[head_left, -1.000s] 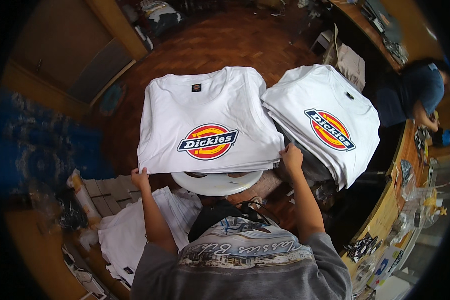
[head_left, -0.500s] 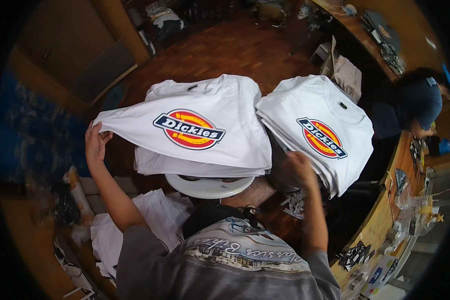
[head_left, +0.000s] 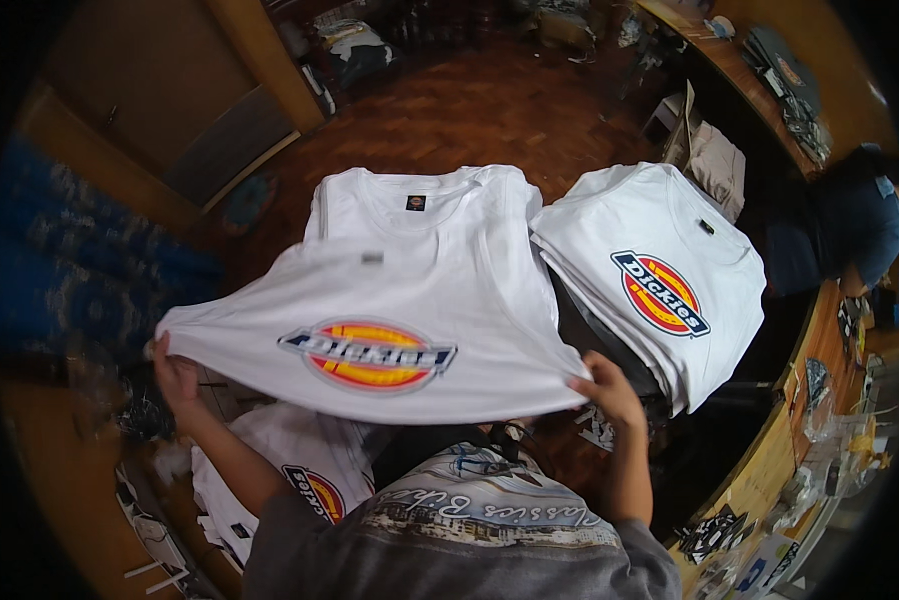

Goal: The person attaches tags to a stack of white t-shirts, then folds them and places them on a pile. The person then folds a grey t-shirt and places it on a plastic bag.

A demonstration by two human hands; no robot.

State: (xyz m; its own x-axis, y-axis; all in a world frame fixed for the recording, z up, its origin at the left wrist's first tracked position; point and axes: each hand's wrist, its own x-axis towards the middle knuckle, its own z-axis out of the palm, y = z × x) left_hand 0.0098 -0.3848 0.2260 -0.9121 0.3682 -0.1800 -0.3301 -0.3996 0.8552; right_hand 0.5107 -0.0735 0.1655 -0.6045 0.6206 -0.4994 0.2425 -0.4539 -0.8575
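Blue patterned cloth (head_left: pixel 75 265) near brown door (head_left: pixel 155 75).

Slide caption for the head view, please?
Left hand and right hand hold a printed white shirt between them, beside a stack of similar shirts.

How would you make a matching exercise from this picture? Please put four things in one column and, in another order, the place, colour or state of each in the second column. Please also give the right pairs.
Things
1. Held shirt
2. Patterned cloth
3. Parquet floor
4. Co-worker

Places, colours, states
A. Blue, near the picture's left edge
B. At the far right, by the wooden table
C. White, stretched between the left hand and the right hand
D. Reddish brown, in the picture's upper middle

Right pairs: 1-C, 2-A, 3-D, 4-B
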